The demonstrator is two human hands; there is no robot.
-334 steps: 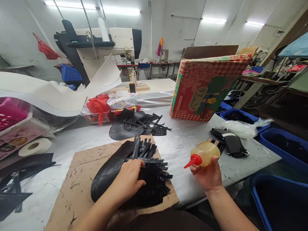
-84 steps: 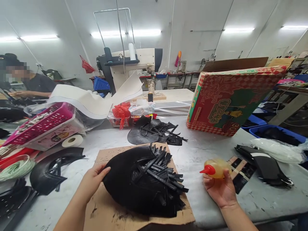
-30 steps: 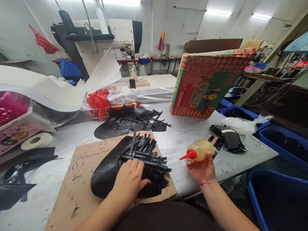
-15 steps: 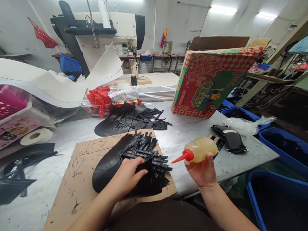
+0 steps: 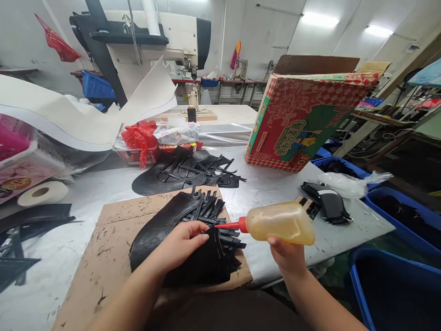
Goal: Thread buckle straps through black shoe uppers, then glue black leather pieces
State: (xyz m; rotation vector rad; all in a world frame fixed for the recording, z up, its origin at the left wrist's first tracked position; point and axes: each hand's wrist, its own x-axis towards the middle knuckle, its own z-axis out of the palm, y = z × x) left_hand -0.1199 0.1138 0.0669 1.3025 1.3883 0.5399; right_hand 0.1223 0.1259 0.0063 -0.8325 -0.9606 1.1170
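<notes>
A black leather piece with many strap ends lies on a brown cardboard sheet. My left hand pinches the edge of its black flap between thumb and fingers. On the right, my right hand is wrapped round a clear squeeze bottle of yellowish liquid. The bottle lies nearly level, and its red nozzle points left, its tip at the flap edge beside my left fingertips. Whether liquid comes out cannot be seen. Behind the cardboard lies another strapped black leather piece.
A red and green carton stands at the back right. Near it lie a black strapped item and a plastic bag. A sewing machine rises behind. At left are a tape roll and more leather; blue bins stand at right.
The bottle has moved left and levelled out, bringing its nozzle tip to the flap edge. My left hand has closed on the flap, which is now folded over further.
</notes>
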